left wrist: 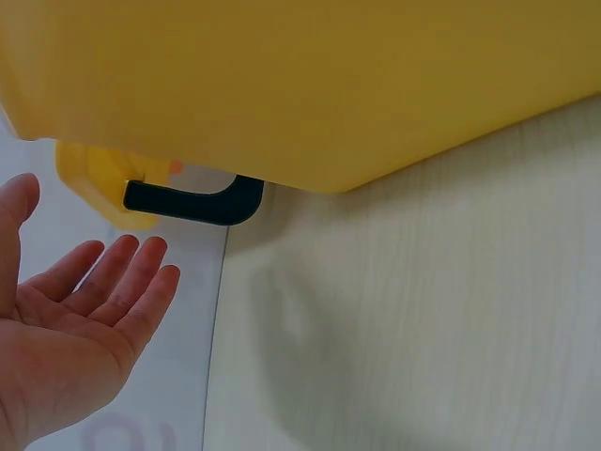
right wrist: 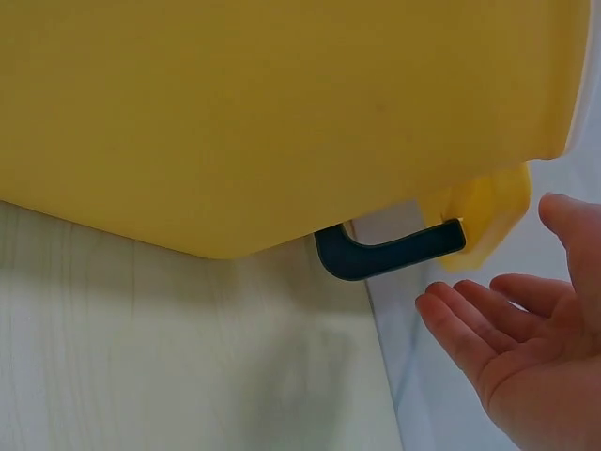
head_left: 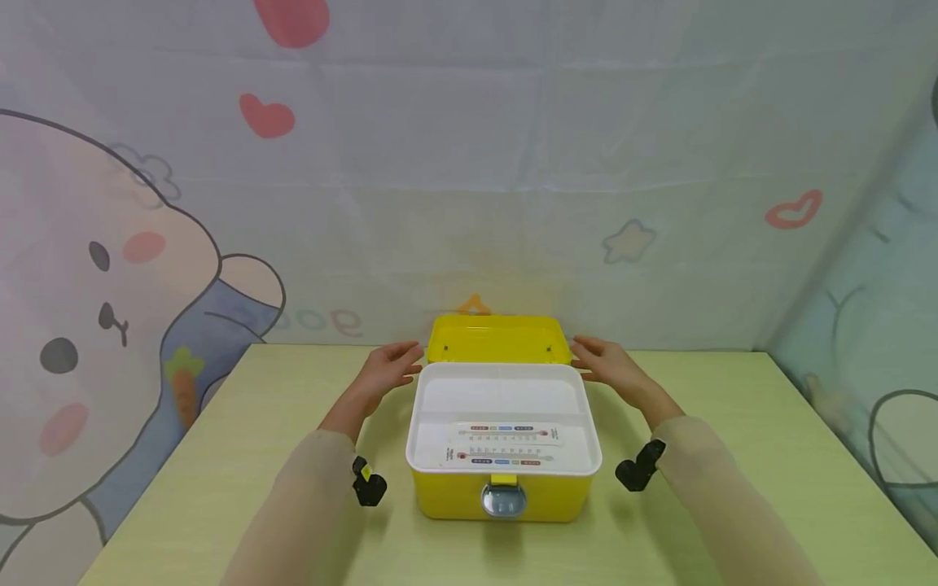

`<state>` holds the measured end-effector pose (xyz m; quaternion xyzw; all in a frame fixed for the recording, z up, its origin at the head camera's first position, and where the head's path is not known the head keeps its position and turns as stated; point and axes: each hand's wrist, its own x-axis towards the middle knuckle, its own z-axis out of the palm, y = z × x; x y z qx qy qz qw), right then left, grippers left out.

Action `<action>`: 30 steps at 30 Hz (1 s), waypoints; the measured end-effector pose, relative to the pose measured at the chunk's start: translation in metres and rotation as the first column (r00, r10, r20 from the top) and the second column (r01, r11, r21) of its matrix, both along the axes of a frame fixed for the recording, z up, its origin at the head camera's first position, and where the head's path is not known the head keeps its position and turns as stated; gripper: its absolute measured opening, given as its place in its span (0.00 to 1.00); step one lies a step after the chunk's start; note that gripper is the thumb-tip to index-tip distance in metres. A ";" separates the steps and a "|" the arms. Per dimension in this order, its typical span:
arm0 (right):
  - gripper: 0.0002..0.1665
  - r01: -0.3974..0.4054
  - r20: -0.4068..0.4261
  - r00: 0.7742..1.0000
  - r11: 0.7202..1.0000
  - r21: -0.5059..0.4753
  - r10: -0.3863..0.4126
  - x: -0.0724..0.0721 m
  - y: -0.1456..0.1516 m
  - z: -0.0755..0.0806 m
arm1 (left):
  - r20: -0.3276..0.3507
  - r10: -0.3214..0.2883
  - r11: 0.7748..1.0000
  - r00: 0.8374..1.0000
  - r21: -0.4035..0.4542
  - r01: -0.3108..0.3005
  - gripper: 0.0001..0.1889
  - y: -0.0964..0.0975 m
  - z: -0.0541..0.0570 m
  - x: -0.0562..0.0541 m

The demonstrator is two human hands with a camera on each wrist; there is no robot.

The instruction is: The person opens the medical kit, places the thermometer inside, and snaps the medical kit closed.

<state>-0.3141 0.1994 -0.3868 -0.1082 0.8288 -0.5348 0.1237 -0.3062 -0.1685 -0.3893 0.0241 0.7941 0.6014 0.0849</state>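
A yellow storage box (head_left: 542,498) stands on the table, its yellow lid (head_left: 506,338) swung back behind it. Across its top sits a white tray (head_left: 498,391), where two printed thermometer strips (head_left: 506,443) lie. A clear latch (head_left: 504,500) hangs on the front. My left hand (head_left: 387,370) is beside the lid's left edge, fingers extended and holding nothing. On the opposite side, my right hand (head_left: 611,370) reaches toward the lid's right edge, also holding nothing. Both wrist views show a dark handle (left wrist: 197,202) behind the box, near the fingers.
The box rests on a pale wood-grain table (head_left: 278,456). Behind the table's far edge hangs a light cloth backdrop (head_left: 454,163) with hearts and a cartoon animal (head_left: 139,285) at left. Black wrist devices (head_left: 369,482) are worn on both sleeves.
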 end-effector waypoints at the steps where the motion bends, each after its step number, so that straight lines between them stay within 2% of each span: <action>1: 0.40 0.000 0.003 1.000 1.000 0.007 0.000 0.000 -0.001 0.000 | -0.002 -0.005 1.000 1.000 -0.008 0.005 0.30 0.001 0.000 -0.001; 6: 0.36 0.007 0.019 1.000 1.000 0.023 -0.007 0.000 -0.004 0.001 | -0.003 -0.010 1.000 1.000 -0.019 0.010 0.28 0.007 -0.002 -0.003; 15: 0.36 0.021 0.061 0.998 0.998 0.055 -0.025 0.000 -0.005 0.001 | 0.012 0.007 0.999 1.000 -0.046 -0.007 0.26 0.016 0.001 -0.004; 24: 0.34 0.028 0.121 0.992 0.999 -0.029 -0.025 0.004 -0.010 0.007 | 0.006 0.009 0.999 1.000 -0.037 -0.008 0.26 0.016 0.005 -0.002; 30: 0.33 0.035 0.129 0.991 0.998 -0.045 -0.029 0.003 -0.012 0.008 | -0.013 -0.010 0.999 1.000 -0.042 0.009 0.26 0.015 0.005 -0.002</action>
